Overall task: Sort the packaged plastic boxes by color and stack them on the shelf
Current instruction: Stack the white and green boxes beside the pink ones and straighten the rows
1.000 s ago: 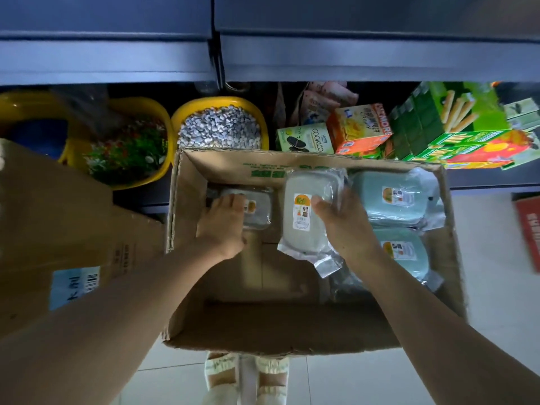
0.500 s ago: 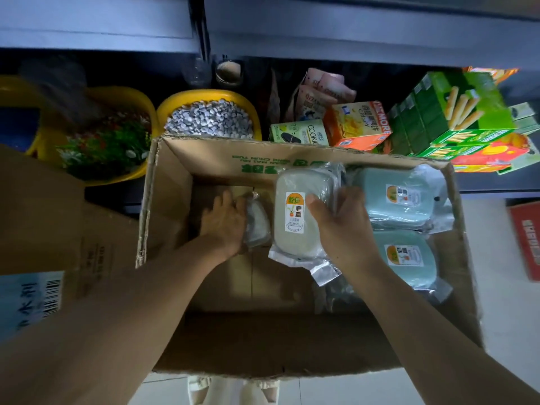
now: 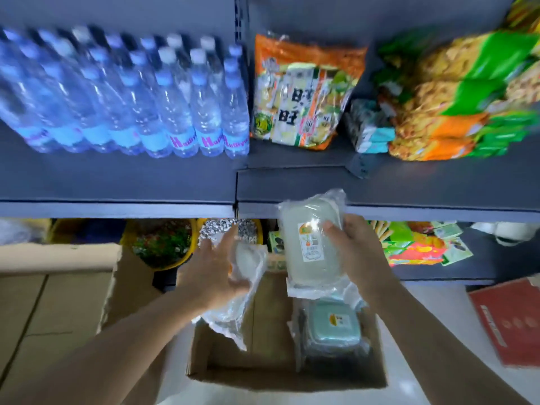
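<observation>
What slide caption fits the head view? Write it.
Each hand, left and right, lifts a packaged box above the carton.

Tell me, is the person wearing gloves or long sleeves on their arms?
No gloves and no sleeves that the picture shows. The left hand and right hand are bare, and both forearms are uncovered right down to the picture's edge. I see no watch, bracelet or ring on either one, though the picture is a bit blurry.

1. Left hand (image 3: 211, 270) holds one box (image 3: 248, 258); right hand (image 3: 355, 252) holds another box (image 3: 309, 247) just beside it.
2. Carton (image 3: 263, 372) lies below both grips, more boxes (image 3: 333, 328) in it.
3. Shelf (image 3: 409, 188) lies beyond the grips.
</observation>
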Action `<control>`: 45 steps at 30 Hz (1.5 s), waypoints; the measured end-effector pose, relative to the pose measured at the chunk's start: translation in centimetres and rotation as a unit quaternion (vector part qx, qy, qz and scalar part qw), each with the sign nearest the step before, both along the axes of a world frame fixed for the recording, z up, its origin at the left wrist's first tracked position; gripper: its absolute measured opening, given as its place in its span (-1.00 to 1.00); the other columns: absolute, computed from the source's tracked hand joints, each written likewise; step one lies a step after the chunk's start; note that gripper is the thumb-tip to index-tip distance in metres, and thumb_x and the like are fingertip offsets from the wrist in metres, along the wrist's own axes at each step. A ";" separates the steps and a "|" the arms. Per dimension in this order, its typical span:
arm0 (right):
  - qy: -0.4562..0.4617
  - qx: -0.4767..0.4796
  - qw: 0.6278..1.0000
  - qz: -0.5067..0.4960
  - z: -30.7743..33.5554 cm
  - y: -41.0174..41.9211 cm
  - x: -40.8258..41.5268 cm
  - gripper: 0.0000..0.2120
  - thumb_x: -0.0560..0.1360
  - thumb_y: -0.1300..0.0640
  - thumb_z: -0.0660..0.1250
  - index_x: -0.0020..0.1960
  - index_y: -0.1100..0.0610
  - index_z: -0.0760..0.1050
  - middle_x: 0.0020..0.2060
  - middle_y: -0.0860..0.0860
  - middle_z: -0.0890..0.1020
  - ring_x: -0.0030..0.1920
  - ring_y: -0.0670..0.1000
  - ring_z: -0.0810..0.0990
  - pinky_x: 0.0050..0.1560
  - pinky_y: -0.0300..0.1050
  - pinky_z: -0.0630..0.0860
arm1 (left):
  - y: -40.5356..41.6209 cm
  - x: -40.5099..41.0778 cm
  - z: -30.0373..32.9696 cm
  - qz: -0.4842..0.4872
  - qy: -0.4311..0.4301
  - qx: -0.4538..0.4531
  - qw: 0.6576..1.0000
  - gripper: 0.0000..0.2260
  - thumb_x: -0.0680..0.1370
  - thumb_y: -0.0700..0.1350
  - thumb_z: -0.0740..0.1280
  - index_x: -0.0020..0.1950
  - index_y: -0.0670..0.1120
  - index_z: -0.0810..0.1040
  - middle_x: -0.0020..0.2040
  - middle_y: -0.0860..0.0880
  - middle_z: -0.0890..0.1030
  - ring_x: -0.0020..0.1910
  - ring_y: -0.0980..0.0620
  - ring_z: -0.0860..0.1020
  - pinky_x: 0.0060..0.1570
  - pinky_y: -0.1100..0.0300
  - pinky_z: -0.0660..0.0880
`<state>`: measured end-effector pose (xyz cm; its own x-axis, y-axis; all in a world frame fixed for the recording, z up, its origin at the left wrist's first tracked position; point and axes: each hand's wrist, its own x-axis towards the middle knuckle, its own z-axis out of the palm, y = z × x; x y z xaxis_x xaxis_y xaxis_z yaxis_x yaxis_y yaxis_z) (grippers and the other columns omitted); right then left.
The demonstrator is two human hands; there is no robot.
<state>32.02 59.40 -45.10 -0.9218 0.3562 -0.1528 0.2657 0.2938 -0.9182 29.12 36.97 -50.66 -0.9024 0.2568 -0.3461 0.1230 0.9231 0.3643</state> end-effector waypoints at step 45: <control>0.069 0.007 0.997 0.015 40.2 -13.3 -23.7 -0.70 0.57 0.05 0.26 0.03 0.30 0.57 -0.09 0.20 0.68 -0.08 0.20 0.65 -0.07 0.04 0.57 | -15.3 -24.2 46.2 0.147 0.187 0.011 0.971 -0.31 0.57 0.23 0.11 0.53 -0.18 0.03 0.47 -0.21 0.06 0.42 -0.28 0.22 0.35 -0.11 0.29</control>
